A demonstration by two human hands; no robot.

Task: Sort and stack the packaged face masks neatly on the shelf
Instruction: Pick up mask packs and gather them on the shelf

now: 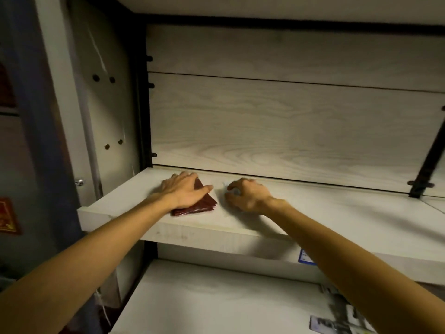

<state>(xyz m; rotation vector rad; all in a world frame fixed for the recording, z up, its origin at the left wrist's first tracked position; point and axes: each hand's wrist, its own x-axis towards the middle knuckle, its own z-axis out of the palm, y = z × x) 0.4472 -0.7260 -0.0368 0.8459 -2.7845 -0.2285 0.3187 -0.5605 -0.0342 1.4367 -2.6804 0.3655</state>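
A small stack of dark red packaged face masks (204, 206) lies on the pale wooden shelf (337, 213), towards its left end. My left hand (183, 191) rests flat on top of that stack, fingers spread. Just to the right, a white packaged mask (225, 203) lies on the shelf, hard to tell from the pale board. My right hand (248, 195) sits on it with fingers curled, gripping its edge. Both forearms reach up from below.
The shelf has a wood-grain back panel (289, 128) and a side wall (108, 116) at the left. A black bracket (426, 169) stands at the right. On the lower shelf (204, 304) lie dark packages (337, 317) at the right. A blue label (304, 256) sticks to the shelf front.
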